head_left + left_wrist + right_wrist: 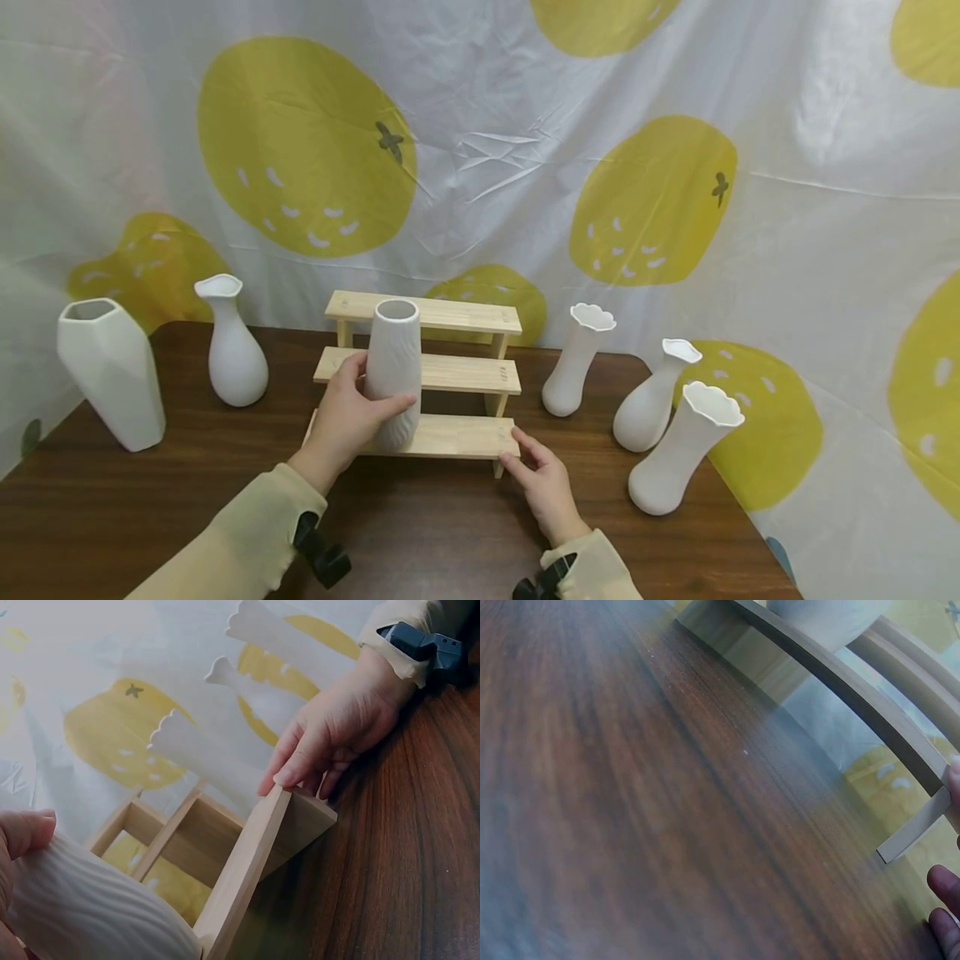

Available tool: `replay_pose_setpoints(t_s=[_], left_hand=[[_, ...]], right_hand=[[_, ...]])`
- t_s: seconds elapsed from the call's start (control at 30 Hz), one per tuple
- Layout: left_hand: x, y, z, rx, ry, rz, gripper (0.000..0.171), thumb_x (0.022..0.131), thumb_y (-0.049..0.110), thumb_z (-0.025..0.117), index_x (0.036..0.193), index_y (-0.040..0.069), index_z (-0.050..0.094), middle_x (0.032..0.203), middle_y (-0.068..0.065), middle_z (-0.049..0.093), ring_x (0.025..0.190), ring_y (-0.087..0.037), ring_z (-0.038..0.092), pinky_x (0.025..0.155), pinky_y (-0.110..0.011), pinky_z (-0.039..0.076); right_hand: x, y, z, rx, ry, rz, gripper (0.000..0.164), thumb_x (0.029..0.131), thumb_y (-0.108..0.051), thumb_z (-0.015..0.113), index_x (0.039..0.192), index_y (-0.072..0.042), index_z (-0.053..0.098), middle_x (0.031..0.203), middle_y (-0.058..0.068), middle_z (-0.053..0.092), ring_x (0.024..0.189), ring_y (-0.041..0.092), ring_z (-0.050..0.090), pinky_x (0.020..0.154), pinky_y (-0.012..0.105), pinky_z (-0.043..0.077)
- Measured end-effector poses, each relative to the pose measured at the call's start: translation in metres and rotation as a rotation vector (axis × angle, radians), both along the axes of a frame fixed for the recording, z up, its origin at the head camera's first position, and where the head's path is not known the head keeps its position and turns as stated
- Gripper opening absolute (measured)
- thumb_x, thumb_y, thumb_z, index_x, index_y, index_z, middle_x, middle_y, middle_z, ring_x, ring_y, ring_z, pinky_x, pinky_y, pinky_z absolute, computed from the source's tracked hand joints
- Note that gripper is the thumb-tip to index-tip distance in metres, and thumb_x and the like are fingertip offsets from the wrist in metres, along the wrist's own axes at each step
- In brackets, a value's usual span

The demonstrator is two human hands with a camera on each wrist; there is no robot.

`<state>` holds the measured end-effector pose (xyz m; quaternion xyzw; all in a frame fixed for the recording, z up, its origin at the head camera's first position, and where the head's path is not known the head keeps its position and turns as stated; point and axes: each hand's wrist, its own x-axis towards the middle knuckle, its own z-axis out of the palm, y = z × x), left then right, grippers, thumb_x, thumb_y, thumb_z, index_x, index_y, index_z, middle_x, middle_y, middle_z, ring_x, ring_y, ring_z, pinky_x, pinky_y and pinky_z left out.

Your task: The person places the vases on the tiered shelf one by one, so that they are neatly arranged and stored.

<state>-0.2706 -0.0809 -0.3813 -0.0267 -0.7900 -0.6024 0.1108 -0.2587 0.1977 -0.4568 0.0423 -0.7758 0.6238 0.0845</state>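
Observation:
My left hand [348,417] grips a tall white vase [394,367] with wavy ridges, thumb across its front. The vase stands upright over the lowest board of a three-tier wooden stand [468,435], its base overlapping that board. With thumb and fingertips my right hand [546,483] pinches the right end of the same board. From the left wrist view, the ridged vase [90,907] leans across the lower left corner, and the right hand [337,735] holds the board's corner. Only a few fingertips [946,889] of the right hand show in the right wrist view.
On the brown table [420,533], a faceted white vase [112,375] and a slim-necked vase [236,354] stand left of the stand. To its right are a scalloped vase [573,367], a bulbous vase [648,408] and another scalloped vase [678,458]. A lemon-print curtain [480,167] hangs behind.

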Motion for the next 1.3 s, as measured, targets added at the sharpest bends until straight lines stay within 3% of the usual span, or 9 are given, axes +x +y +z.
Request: replay_pose_setpoints(t_s=[0.37, 0.47, 0.67, 0.93, 1.1, 1.3], left_hand=[[0.003, 0.004, -0.001, 0.006, 0.045, 0.024, 0.083, 0.072, 0.027, 0.086, 0.138, 0.007, 0.040, 0.131, -0.013, 0.049, 0.117, -0.032, 0.052, 0.096, -0.054, 0.043], [0.004, 0.005, -0.002, -0.008, 0.054, 0.046, 0.082, 0.072, 0.028, 0.086, 0.137, 0.006, 0.041, 0.130, -0.014, 0.049, 0.116, -0.033, 0.052, 0.095, -0.055, 0.043], [0.004, 0.006, -0.002, -0.032, 0.048, 0.056, 0.083, 0.072, 0.030, 0.086, 0.138, 0.008, 0.039, 0.131, -0.014, 0.048, 0.117, -0.033, 0.051, 0.095, -0.055, 0.043], [0.005, 0.004, -0.003, -0.069, 0.036, 0.045, 0.087, 0.074, 0.033, 0.084, 0.141, 0.008, 0.035, 0.134, -0.016, 0.041, 0.120, -0.033, 0.046, 0.097, -0.055, 0.041], [0.006, 0.001, -0.002, -0.069, 0.034, 0.010, 0.090, 0.075, 0.036, 0.083, 0.143, 0.008, 0.032, 0.137, -0.015, 0.040, 0.122, -0.033, 0.045, 0.098, -0.055, 0.040], [0.007, -0.007, -0.006, -0.076, 0.046, -0.021, 0.093, 0.074, 0.041, 0.083, 0.146, 0.012, 0.032, 0.140, -0.012, 0.041, 0.126, -0.030, 0.043, 0.101, -0.054, 0.037]], right_hand=[[0.003, -0.001, 0.004, 0.012, -0.003, 0.000, 0.046, 0.089, -0.008, 0.069, 0.130, 0.007, 0.055, 0.136, 0.020, 0.052, 0.122, 0.031, 0.049, 0.084, 0.013, 0.042], [0.001, -0.001, 0.002, 0.022, -0.006, -0.003, 0.046, 0.089, -0.008, 0.070, 0.130, 0.006, 0.056, 0.136, 0.019, 0.053, 0.122, 0.031, 0.049, 0.089, 0.020, 0.044], [-0.009, 0.006, -0.014, 0.014, 0.005, -0.002, 0.048, 0.088, -0.013, 0.071, 0.130, 0.004, 0.057, 0.137, 0.018, 0.052, 0.124, 0.030, 0.048, 0.099, 0.042, 0.042], [-0.017, 0.008, -0.029, 0.025, 0.017, -0.013, 0.050, 0.087, -0.021, 0.073, 0.131, -0.002, 0.058, 0.137, 0.013, 0.053, 0.125, 0.027, 0.048, 0.098, 0.036, 0.043], [-0.016, 0.008, -0.026, 0.012, 0.013, -0.008, 0.050, 0.088, -0.018, 0.072, 0.131, 0.000, 0.057, 0.138, 0.015, 0.052, 0.126, 0.028, 0.047, 0.100, 0.040, 0.042], [-0.002, 0.001, -0.004, 0.018, 0.012, 0.000, 0.047, 0.088, -0.010, 0.070, 0.130, 0.006, 0.056, 0.136, 0.021, 0.052, 0.125, 0.033, 0.047, 0.100, 0.045, 0.041]])
